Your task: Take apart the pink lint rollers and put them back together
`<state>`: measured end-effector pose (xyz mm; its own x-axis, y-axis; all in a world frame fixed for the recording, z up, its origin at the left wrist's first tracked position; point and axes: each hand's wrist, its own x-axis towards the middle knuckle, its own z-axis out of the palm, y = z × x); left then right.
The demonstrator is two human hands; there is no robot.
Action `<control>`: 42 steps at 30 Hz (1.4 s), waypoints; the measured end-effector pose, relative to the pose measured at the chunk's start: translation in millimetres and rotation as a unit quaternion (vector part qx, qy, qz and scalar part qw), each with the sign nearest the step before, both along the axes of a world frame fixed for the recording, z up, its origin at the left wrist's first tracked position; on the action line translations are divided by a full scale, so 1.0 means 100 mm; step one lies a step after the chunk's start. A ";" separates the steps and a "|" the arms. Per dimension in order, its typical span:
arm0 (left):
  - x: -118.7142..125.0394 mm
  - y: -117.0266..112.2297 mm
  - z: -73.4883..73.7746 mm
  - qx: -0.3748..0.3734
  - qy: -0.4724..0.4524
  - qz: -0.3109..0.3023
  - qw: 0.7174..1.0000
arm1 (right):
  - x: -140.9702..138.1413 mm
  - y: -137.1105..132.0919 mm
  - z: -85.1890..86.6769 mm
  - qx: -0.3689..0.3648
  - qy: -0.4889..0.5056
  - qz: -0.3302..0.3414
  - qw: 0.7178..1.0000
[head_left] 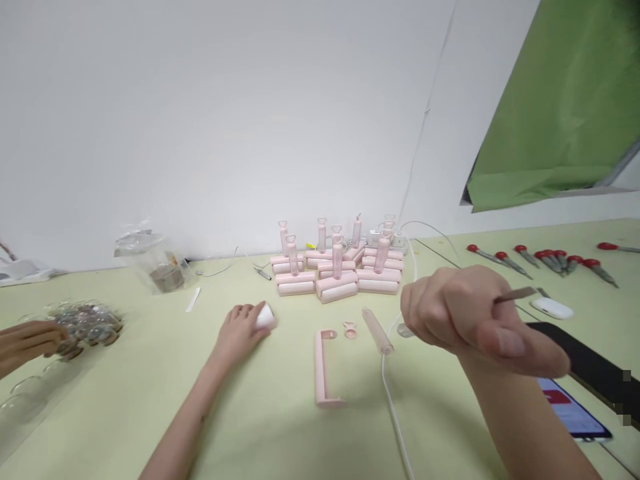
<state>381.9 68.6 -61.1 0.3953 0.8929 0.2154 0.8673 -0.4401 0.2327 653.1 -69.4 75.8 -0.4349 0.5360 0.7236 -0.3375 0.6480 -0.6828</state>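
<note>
My left hand [243, 331] is closed round a small white roll [265, 317] lying on the table. My right hand [465, 313] is raised in a fist close to the camera. A thin grey-brown strip [515, 294] juts from it; the rest is hidden in the palm. Between my hands lie a pink lint roller frame [321, 370], a small pink heart-topped cap [350, 329] and a clear pink tube handle [377, 331]. Behind them several pink lint rollers [337, 285] stand with handles upright.
Another person's hand [30, 343] is at far left by a heap of small clear glass-like pieces [87, 320]. A white cable [393, 407] crosses the table. At right lie red-handled tools [550, 259], a white case [551, 307], a phone [575, 408] and a black slab [585, 367].
</note>
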 end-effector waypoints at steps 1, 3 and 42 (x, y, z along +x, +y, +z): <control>-0.08 0.11 0.03 -0.007 -0.010 0.006 1.000 | 0.02 -0.01 0.01 0.001 0.006 -0.002 1.000; -0.20 0.31 0.13 -0.026 -0.035 0.015 0.999 | 0.06 -0.03 0.05 0.005 0.016 -0.007 1.000; 0.71 -0.53 0.30 -0.029 -0.167 -0.154 0.974 | -0.66 0.49 -0.61 0.194 -0.537 -0.417 0.707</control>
<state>453.2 15.2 -30.7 0.5623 0.7578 0.3309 0.5688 -0.6450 0.5103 587.1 -20.0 14.4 -0.4945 0.7824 0.3787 0.8513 0.5239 0.0291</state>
